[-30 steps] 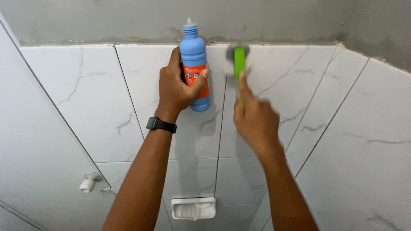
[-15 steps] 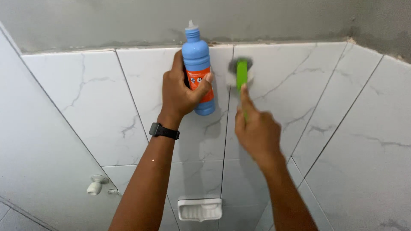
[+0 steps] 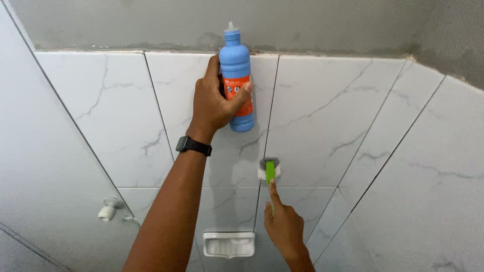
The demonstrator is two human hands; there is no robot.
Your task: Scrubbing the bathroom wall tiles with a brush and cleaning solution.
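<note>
My left hand grips a blue plastic bottle with an orange label, held upright against the top of the white marbled wall tiles. Its white nozzle points up at the bare grey wall above. My right hand is lower down and holds a green-handled scrub brush. The index finger lies along the handle. The brush's white bristles press on the tile beside a vertical grout line, just under the bottle.
A white soap dish is fixed to the wall below my hands. A white tap fitting sticks out at the lower left. A second tiled wall meets this one at the right, forming a corner. A black watch is on my left wrist.
My right hand has drawn the brush down the wall, from the top edge of the tiles to about mid-height near the grout line. The bottle has stayed at the top.
</note>
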